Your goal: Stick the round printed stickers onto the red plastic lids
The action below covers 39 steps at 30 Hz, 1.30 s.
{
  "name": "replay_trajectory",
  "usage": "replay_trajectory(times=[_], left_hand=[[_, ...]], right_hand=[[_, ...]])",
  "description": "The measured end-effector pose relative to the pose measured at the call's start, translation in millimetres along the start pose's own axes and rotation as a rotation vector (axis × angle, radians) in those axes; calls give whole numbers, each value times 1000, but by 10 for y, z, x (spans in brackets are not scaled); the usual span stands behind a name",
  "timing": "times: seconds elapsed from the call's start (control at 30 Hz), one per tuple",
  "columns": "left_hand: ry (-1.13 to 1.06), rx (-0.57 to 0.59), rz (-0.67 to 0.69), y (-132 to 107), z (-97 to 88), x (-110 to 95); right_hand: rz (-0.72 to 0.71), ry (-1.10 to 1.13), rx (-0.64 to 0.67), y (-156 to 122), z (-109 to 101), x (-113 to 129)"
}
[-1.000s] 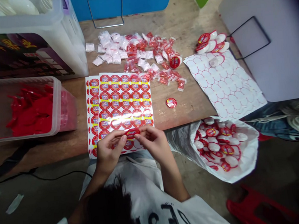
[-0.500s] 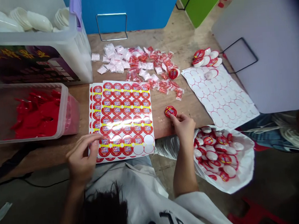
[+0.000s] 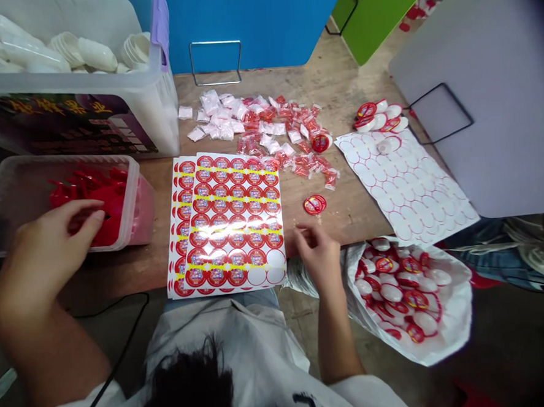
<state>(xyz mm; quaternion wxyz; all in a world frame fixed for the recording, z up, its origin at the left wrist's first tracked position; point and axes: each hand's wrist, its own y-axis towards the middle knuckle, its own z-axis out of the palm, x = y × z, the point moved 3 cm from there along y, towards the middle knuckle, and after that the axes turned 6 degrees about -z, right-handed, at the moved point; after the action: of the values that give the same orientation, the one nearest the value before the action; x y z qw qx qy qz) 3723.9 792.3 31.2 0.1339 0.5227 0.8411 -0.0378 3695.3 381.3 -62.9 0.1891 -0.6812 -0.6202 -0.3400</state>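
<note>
My left hand (image 3: 44, 251) lies over a clear plastic tub (image 3: 131, 200), its fingers apart above a heap of red plastic pieces (image 3: 101, 205) and holding nothing I can see. My right hand (image 3: 318, 253) hangs over the table's front edge, fingers loosely curled and empty. Just beyond it, a round red sticker (image 3: 315, 204) lies on the wooden table (image 3: 351, 217). Between my hands are overlapping sheets of round red printed stickers (image 3: 229, 224), with a few blank white spots at the lower right corner.
Small red and white packets (image 3: 262, 127) lie scattered at the back. To the right are a white sheet printed with circles (image 3: 404, 189) and a few white-and-red lids (image 3: 377, 117). A white bag of lids (image 3: 397, 294) sits below the edge. A tub of white cups (image 3: 70, 74) stands back left.
My left hand has moved from the sticker sheets left to the red-filled tub. My right hand has let go of the round sticker and drawn back toward the table edge.
</note>
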Motion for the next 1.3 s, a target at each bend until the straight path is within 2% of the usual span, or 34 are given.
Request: replay_trajectory(times=[0.07,0.17,0.3,0.47,0.6,0.77,0.93,1.13,1.3], left_hand=[[163,158,-18,104,4,-75],[299,351,-56,126,6,-159],[275,466,0,84,-10,-192],[238,494,14,99,12,-194],[233,459,101,100,45,-230],[87,444,209,82,84,-229],[21,457,139,106,97,-163],[-32,526,-53,135,135,-141],[38,459,-38,150,143,-163]], right_hand=[[-170,32,143,-155,97,161],[-409,50,312,-349,225,312],[-475,17,398,-456,355,288],[-489,-45,383,-445,435,235],[-544,-60,336,-433,449,231],[-601,-54,274,-452,452,222],[-580,20,253,-450,417,255],[-526,118,208,-424,376,304],[-554,94,228,-407,372,339]])
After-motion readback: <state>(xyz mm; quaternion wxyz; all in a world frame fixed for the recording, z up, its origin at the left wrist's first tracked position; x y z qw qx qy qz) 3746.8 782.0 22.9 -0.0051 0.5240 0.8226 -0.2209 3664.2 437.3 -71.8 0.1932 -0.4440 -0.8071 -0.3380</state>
